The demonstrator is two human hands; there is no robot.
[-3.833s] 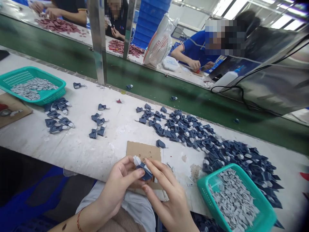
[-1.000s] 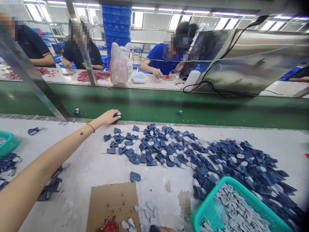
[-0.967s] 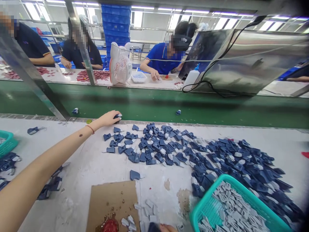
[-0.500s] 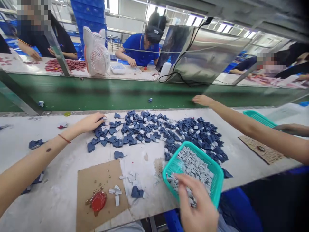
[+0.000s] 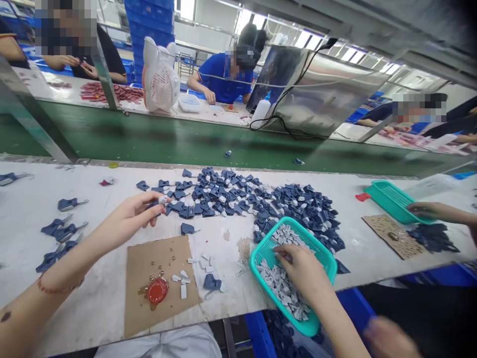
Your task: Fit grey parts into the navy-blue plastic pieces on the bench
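My left hand (image 5: 139, 211) is closed on a small dark blue plastic piece with a whitish tip (image 5: 163, 200), just above the left end of a pile of similar blue plastic pieces (image 5: 214, 194). My right hand (image 5: 301, 271) reaches into a teal basket (image 5: 257, 266) heaped with small light grey plastic pieces (image 5: 279, 286). Its fingers are pinched together among them, and what they grip is hidden. In front of me lies a cardboard sheet (image 5: 139, 261) with a red round lid of clear liquid (image 5: 156, 291) and a few grey pieces (image 5: 183, 291).
Several blue pieces (image 5: 61, 229) lie at the left. A green conveyor belt (image 5: 179, 134) runs behind the table, carrying two small pieces. At right, a co-worker's hand (image 5: 425, 209) touches another teal basket (image 5: 395, 199). Metal posts (image 5: 55, 129) stand at the left; people sit across the belt.
My left hand has come away from the pile with a blue piece. My right hand has moved deeper into the basket. A co-worker's arm has drawn back from the belt, where another piece now lies.
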